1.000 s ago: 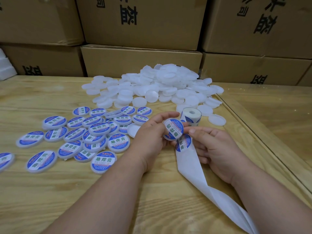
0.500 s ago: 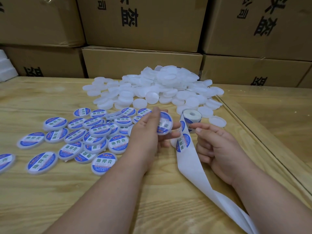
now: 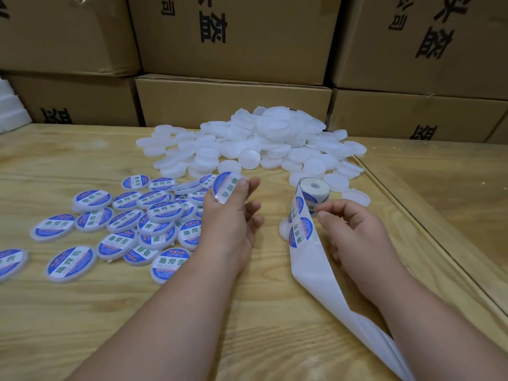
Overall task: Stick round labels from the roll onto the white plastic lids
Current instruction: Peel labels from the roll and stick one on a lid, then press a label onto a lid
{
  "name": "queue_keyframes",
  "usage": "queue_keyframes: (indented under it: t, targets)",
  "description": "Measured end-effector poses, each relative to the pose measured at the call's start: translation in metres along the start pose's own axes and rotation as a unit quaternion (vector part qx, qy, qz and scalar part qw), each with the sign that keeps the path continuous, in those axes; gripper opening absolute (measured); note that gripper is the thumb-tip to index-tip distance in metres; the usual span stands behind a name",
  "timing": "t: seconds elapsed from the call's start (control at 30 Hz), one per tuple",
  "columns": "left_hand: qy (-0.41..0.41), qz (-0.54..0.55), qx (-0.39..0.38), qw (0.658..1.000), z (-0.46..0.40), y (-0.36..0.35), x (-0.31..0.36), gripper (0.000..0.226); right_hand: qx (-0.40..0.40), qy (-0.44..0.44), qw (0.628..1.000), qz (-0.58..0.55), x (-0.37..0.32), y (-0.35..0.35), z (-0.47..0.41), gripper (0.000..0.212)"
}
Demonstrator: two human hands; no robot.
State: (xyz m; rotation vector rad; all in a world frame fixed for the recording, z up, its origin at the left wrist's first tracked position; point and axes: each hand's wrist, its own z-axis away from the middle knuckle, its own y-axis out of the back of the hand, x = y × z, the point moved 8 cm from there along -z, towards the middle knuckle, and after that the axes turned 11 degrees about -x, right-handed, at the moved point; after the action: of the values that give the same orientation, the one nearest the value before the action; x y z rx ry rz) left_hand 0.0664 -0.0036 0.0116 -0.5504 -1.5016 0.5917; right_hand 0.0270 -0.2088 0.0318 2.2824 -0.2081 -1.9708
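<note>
Roughly two dozen blue-labelled round white lids are laid on the wooden bench, one more is pinched in left hand fingers above them, right hand fingers are curled at the label strip beside the small roll; a big unlabelled white plastic lid heap remains.

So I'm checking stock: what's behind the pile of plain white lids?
Stacked brown cardboard boxes with black printed characters stand right behind the pile of plain white plastic lids. The pile covers the lowest box's bottom edge; anything behind the boxes is hidden.
</note>
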Motion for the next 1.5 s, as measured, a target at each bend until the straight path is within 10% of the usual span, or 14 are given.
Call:
queue_keyframes:
  t: [0.33,0.53,0.73,1.0,1.27,1.5]
  targets:
    - [-0.012,0.159,0.053,0.986,-0.001,0.009,0.0,0.059,-0.009,-0.009,1.0,-0.025,0.007,-0.002,-0.003,0.014]
    - [-0.022,0.154,0.049,0.987,-0.002,0.01,0.002,0.031,-0.025,-0.027,0.999,-0.028,0.008,-0.004,-0.001,0.022]
    - [-0.04,-0.076,0.008,0.996,0.006,-0.004,0.006,0.016,-0.05,-0.014,0.998,-0.031,0.004,-0.008,-0.001,0.022]
    - [-0.11,-0.561,-0.096,0.815,0.019,-0.041,-0.006,0.038,-0.081,0.012,0.99,0.118,0.001,-0.011,-0.003,0.028]
    - [-0.066,-0.635,-0.123,0.76,0.015,-0.041,-0.016,0.04,-0.03,-0.083,0.986,-0.14,0.014,0.008,-0.006,0.018]
    - [-0.063,-0.742,-0.184,0.641,0.021,-0.052,-0.031,0.061,-0.034,-0.118,0.962,-0.245,0.02,0.008,-0.006,0.045]
